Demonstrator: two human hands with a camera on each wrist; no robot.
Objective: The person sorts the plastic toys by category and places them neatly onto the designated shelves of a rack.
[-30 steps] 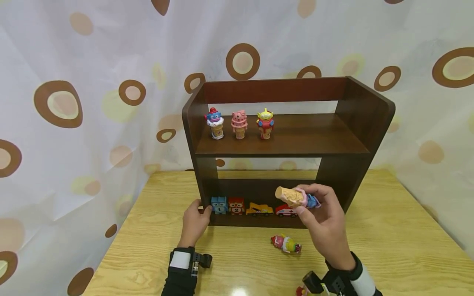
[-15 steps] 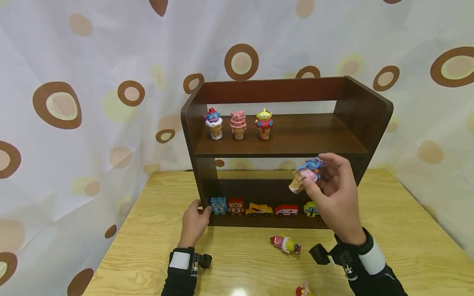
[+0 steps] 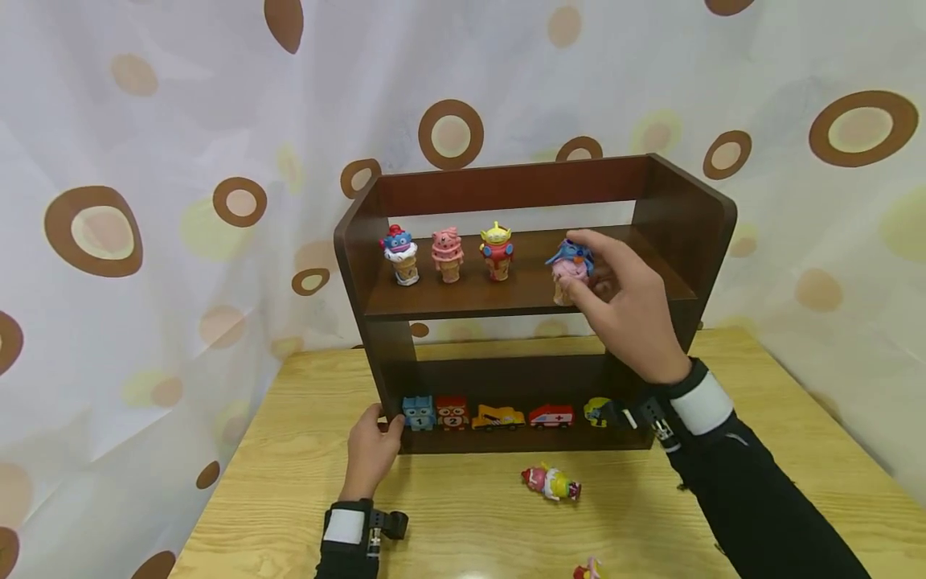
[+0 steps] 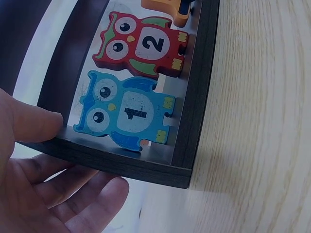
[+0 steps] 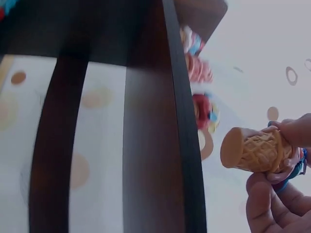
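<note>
My right hand [image 3: 629, 310] pinches an ice-cream-cone figurine [image 3: 567, 272] with a blue character on pink ice cream. It is upright before the upper board's front edge; in the right wrist view its waffle cone [image 5: 257, 150] is apart from the board. My left hand [image 3: 370, 454] grips the lower left side panel of the dark brown shelf [image 3: 535, 177], thumb inside and fingers outside. Beside that thumb stands a blue owl block [image 4: 124, 111] marked 1. Left of the held figurine stand a blue-and-white [image 3: 401, 256], a pink [image 3: 448, 255] and a red-and-yellow cone figurine [image 3: 497, 252].
On the lower board stand a red owl block [image 3: 452, 412], a yellow truck [image 3: 498, 417], an ambulance [image 3: 551, 416] and a yellow-green toy [image 3: 596, 412] partly hidden by my right wrist camera. A pink-and-yellow figurine [image 3: 551, 482] and a partly cut-off toy [image 3: 587, 569] lie on the table [image 3: 448, 515].
My right hand has turned the figurine from sideways to upright and raised it from the lower board's height to the upper board. My left hand stays on the side panel. The head view has shifted slightly.
</note>
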